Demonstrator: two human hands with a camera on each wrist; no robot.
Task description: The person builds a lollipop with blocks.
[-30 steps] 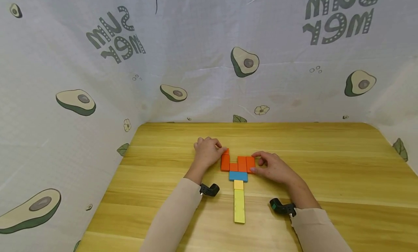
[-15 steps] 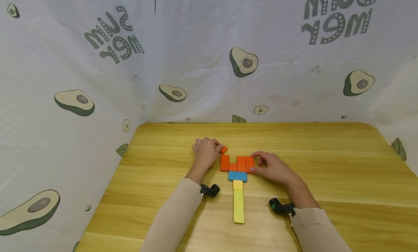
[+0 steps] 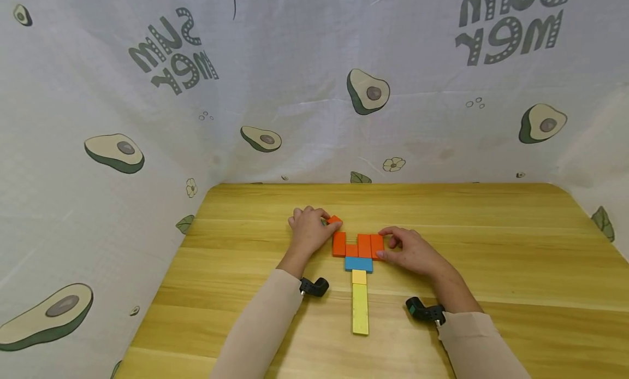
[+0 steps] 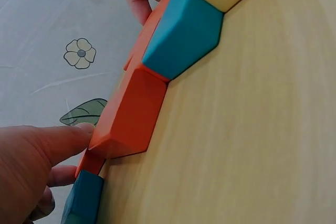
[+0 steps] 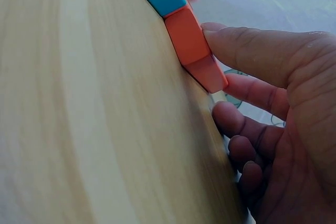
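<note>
In the head view, my left hand pinches a small orange block between thumb and index finger, just beyond the left upright orange block. A teal block shows beside those fingers in the left wrist view. My right hand has its thumb and index finger on opposite ends of the rightmost orange block. Another upright orange block adjoins it, and a short orange block lies in the middle. Below this row come a blue block, a small yellow block and a long yellow-green block.
The blocks lie flat on a wood-grain table. White cloth printed with avocados stands behind the table and along its sides. Each wrist wears a black camera, one on the left and one on the right.
The small orange block has come away from the top of the left upright block and turned at an angle. A bit of green now shows by the left fingers. My right hand stays put.
</note>
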